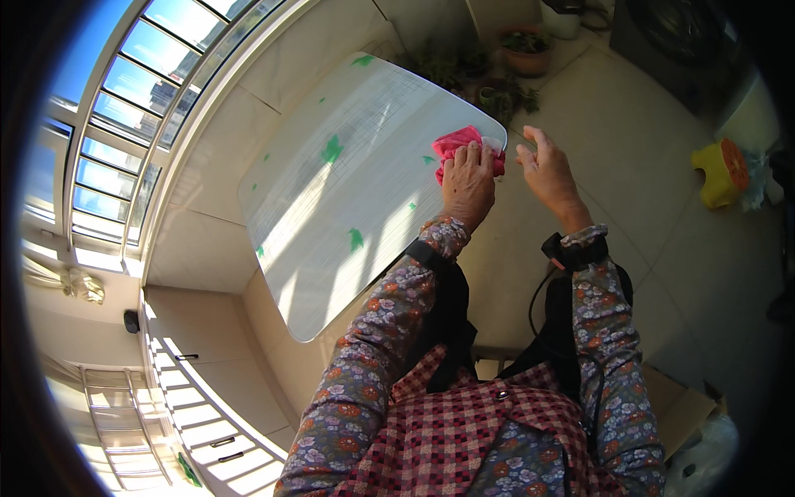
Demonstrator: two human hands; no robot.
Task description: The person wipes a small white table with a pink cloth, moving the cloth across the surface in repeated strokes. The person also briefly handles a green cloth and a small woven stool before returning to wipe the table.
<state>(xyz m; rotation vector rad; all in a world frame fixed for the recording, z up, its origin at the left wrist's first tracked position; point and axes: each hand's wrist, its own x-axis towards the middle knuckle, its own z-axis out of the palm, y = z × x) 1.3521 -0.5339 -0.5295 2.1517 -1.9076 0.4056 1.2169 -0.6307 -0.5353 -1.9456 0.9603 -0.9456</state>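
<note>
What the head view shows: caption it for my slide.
Left hand on a pink cloth near a corner of the pale tabletop; empty right hand beyond its edge.

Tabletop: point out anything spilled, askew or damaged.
Nothing stands out. The white tabletop shows no clear spill or break; its bright streaks look like sunlight, and the pink cloth lies under the left hand.

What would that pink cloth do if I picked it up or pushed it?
The pink cloth would probably flop and droop, since it lies crumpled in soft folds under the left hand. It's likely light, being so small beside the white tabletop. Pushed, it might bunch up, because it's already wrinkled.
</note>
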